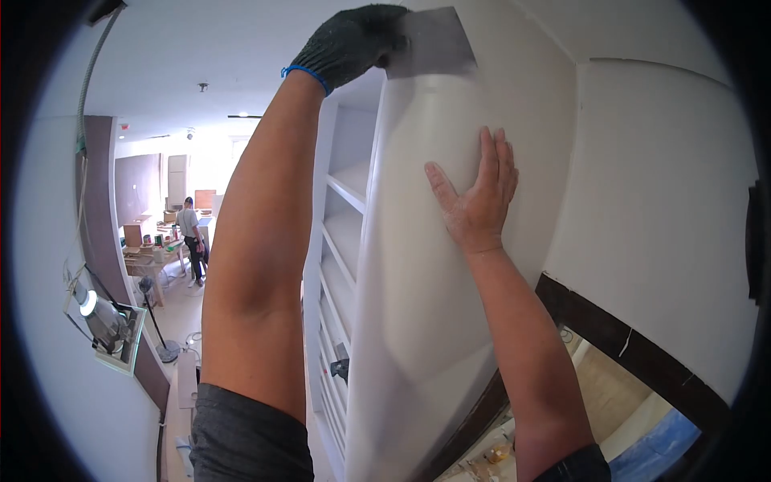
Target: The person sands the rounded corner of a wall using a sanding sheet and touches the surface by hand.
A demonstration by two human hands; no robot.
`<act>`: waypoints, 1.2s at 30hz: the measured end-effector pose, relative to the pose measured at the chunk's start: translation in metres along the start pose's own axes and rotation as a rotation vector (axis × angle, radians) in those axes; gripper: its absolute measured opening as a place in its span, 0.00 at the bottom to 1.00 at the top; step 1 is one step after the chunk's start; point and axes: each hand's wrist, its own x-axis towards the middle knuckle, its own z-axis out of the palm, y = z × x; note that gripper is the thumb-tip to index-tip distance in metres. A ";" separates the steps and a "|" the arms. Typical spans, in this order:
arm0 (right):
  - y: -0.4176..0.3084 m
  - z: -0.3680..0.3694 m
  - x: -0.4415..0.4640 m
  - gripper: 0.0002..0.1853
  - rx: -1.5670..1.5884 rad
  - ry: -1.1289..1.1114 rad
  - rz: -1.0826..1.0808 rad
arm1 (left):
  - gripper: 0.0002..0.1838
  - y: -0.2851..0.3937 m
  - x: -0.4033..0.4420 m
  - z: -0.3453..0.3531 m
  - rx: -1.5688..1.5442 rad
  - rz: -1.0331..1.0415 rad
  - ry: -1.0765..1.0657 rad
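Raised at the top of the head view, my left hand (349, 46) wears a dark knit glove with a blue cuff and is closed on a flat grey rectangular blade (440, 42). The blade lies against the upper part of a pale wall panel (434, 241); its handle is hidden. My right hand (479, 193) is bare, with light dust on it. It rests on the same panel below and to the right of the blade, thumb apart from the fingers, holding nothing.
White shelving (344, 193) stands left of the panel. Far left, a person (191, 233) is near a cluttered table (152, 259). A lamp (103, 317) hangs at the left wall, a stand fan (165, 350) beyond. A dark beam (610, 325) crosses lower right.
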 end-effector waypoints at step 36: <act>0.001 -0.001 0.001 0.55 0.006 -0.008 0.015 | 0.20 0.012 0.000 0.016 0.297 0.209 0.063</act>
